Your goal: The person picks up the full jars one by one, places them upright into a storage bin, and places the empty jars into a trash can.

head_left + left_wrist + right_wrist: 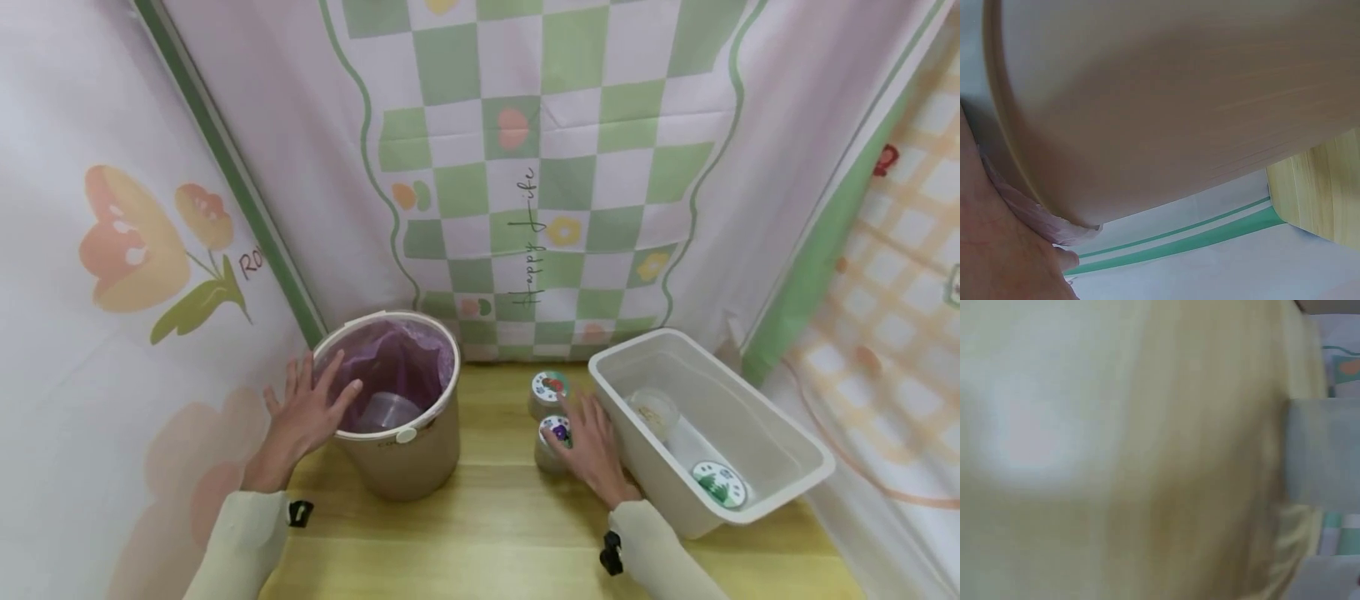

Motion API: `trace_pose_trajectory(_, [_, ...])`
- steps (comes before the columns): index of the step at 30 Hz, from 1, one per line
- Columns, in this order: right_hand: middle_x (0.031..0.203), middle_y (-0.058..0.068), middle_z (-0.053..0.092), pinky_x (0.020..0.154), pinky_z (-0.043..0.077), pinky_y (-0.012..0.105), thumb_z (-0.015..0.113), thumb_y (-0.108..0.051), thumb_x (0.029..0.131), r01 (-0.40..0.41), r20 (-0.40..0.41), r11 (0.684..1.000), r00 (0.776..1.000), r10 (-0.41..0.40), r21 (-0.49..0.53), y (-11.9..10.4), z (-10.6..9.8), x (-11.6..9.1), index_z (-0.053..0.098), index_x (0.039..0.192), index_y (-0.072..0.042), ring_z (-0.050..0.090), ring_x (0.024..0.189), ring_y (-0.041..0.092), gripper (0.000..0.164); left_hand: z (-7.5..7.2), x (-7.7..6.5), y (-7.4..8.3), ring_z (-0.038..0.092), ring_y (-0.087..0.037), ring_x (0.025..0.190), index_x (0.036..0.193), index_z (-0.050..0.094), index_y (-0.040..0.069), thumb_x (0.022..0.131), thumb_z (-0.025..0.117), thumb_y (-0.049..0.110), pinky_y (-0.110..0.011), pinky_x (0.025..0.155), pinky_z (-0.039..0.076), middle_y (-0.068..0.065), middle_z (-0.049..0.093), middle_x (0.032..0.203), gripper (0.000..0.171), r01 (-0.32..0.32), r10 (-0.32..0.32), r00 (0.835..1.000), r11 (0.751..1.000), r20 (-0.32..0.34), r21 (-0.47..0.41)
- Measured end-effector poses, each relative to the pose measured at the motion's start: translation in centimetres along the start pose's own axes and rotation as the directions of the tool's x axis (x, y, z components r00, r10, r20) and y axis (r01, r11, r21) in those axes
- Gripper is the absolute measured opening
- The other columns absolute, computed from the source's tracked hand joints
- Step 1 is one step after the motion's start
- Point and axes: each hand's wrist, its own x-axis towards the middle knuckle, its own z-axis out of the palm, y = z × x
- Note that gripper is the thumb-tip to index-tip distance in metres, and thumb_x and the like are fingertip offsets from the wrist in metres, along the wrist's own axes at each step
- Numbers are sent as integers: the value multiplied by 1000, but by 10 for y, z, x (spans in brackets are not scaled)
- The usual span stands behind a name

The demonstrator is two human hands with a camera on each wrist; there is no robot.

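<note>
My left hand (pixel 303 417) rests with spread fingers at the left rim of a beige trash bin (pixel 408 471). A purple bag (pixel 408 354) lines the bin, and a clear plastic container (pixel 388 412) lies inside. My right hand (pixel 596 442) is over the right side of a small round tub (pixel 553 458) with a purple-flower lid, its fingers extended; contact cannot be made out. Just behind stands a second tub (pixel 549 387) with a red picture on its lid. In the right wrist view a translucent tub (pixel 1322 455) shows at the right edge, and the hand is out of sight.
To the right stands a deep off-white plastic basin (pixel 633 417) holding a clear tub (pixel 654 414) with yellowish contents and a green-pictured lid (pixel 718 483). Printed curtains (pixel 540 183) hang behind and beside the wooden tabletop (pixel 480 533).
</note>
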Motion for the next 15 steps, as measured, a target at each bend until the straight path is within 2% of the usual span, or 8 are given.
trace_pose_trajectory(4, [160,24,29,108,28,74,69,-57,87,-31,67,999,997,31,9,9,10,-19,41,153,-15,32,141,51,82,0,-1,-1,-18,-46,150,161,9,33,97,22,74,-80,105,-14,-19,-12,166,77,2,-2,1000,1000,2,7])
trace_pose_trajectory(8, [162,21,24,106,31,74,73,-56,84,-86,113,995,990,81,48,10,15,-25,34,156,-19,32,142,50,90,0,-1,-1,-18,-46,149,161,9,33,97,22,74,-80,105,-15,-19,-12,166,77,1,-1,1000,1000,1,9])
trace_pose_trajectory(12, [165,20,16,102,36,73,80,-53,79,-117,129,988,986,104,100,10,19,-27,30,158,-18,31,143,50,99,1,0,-2,-19,-46,149,161,7,35,97,22,74,-80,105,-15,-19,-12,166,77,-1,1,1000,1000,5,8])
trace_pose_trajectory(15, [167,19,11,101,39,71,86,-45,76,-106,104,982,990,91,155,11,25,-28,29,158,-15,30,143,50,104,2,1,-3,-20,-46,149,161,7,35,97,22,74,-80,105,-16,-19,-13,166,77,-5,5,1000,1000,5,12])
